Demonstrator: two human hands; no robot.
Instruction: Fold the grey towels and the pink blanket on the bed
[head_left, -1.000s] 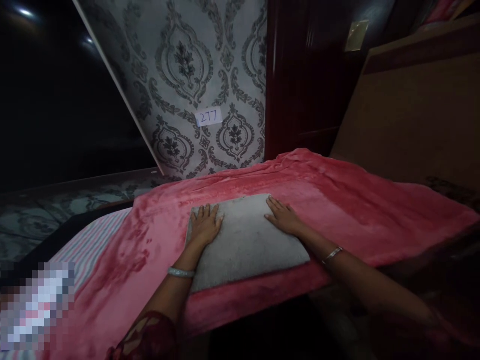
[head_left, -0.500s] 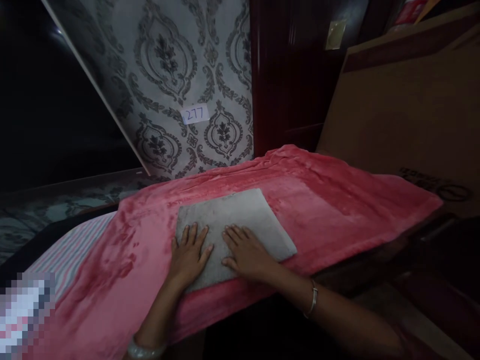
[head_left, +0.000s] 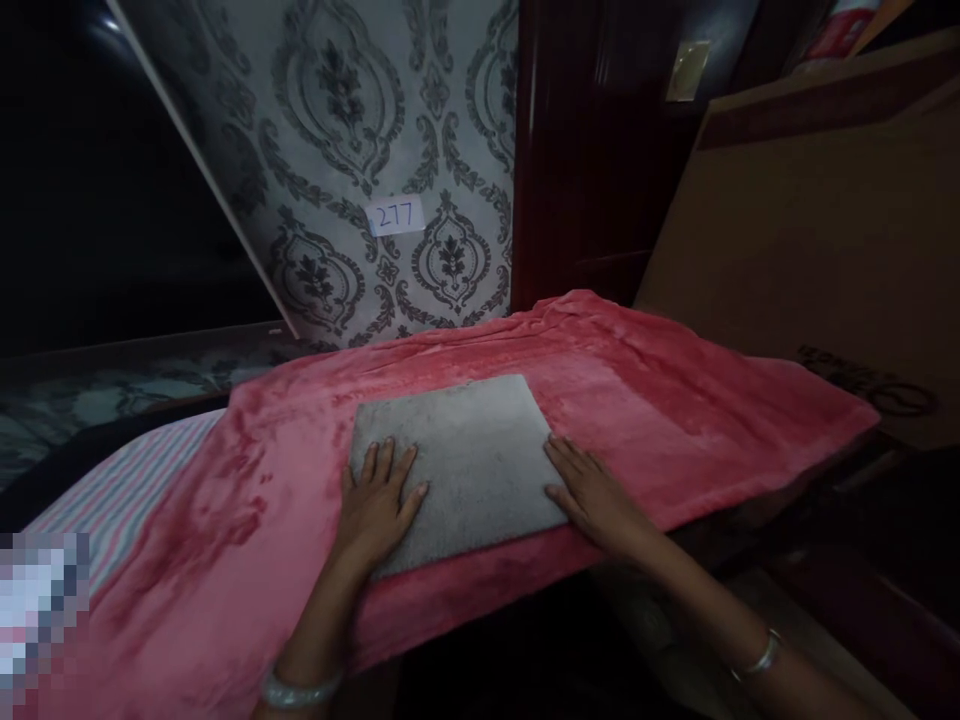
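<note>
Soft pink plush blanket [head_left: 630, 400], with a flat grey rectangular cloth [head_left: 476, 465] laid on top
Left side: the bare left hand [head_left: 376, 512] is spread loosely over the cloth's left part, nothing gripped. Right side: the bare right hand [head_left: 595, 500] is held unclenched too, fingertips set along the cloth's right edge.

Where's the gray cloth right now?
In the head view, the gray cloth lies on the pink blanket, below center, with the left hand on its left side and the right hand at its right edge.
</note>
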